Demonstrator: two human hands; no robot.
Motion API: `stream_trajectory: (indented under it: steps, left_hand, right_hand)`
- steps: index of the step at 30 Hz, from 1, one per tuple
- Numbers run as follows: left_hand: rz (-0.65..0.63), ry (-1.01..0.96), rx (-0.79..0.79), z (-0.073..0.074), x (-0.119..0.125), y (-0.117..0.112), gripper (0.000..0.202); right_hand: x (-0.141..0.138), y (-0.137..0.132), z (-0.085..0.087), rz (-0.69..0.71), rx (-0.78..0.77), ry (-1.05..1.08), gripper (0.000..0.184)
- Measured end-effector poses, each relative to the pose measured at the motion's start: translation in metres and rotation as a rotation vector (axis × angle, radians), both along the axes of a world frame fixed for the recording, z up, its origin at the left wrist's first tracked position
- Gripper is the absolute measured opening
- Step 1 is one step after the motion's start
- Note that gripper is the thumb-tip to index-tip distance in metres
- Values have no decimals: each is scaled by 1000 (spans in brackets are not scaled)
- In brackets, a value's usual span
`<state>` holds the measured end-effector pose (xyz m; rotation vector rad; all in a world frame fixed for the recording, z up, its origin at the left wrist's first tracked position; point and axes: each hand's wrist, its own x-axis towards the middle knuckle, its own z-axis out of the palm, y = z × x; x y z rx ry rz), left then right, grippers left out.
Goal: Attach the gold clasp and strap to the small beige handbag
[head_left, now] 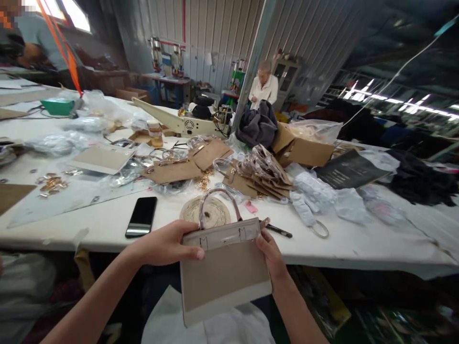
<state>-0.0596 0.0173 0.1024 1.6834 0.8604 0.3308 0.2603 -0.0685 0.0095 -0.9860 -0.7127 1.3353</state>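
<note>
A beige bag panel [225, 272] with a plastic-wrapped handle [219, 191] is held up at the table's front edge. My left hand [175, 246] grips its upper left corner, thumb lying over the front and fingers hidden behind. At the upper right corner my right hand [270, 251] pinches the edge, and a small wrapped strap end [264, 222] sticks out above it. Behind the handle lies a roll of pale tape [186, 209]. A dark pen-like tool [281, 231] rests just right of the panel, and a black phone [141, 217] left of it.
Brown bag panels with wrapped handles [265, 179] are piled beyond the tape. Small gold metal pieces [52, 185] lie at left near another beige panel [102, 160]. White plastic wrapping [315, 191], a cardboard box [304, 150] and a cream machine [190, 125] stand farther back. A person [264, 88] stands behind.
</note>
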Motion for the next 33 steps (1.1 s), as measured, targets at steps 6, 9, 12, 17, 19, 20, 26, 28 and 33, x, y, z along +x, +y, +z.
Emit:
stream_trajectory:
  steps: [6,9,12,17,19,20,26,28,33]
  left_hand:
    - [21,116,-5,-34,-2,-2,33]
    - [82,223,-25,-39,-1,0,35]
    - [158,306,-33,-31,0,14,49]
    - [303,468,106,-29,0,64,57]
    - [344,565,186,-43,1,80,52]
    - [359,600,236,-52,3,86,49]
    - [430,593,361,-99,9,90,46]
    - [483,559,369,-105,9,88,44]
    - [528,420,382,-116,15,83,37]
  right_hand:
    - [-8,-2,-25,124,-102,-52,46]
    - [-12,8,-20,133,-148,-29,49]
    - [-15,35,-10,142,-147,-19,50]
    - [-21,102,-10,101,-125,-213,49]
    - [-22,122,-18,47,-115,-419,47]
    - [-22,129,-22,24,-114,-514,45]
    - [-14,139,-37,39,-122,-787,39]
    - [-11,140,-40,21,-96,-848,38]
    - [-10,142,-49,110,-86,-677,47]
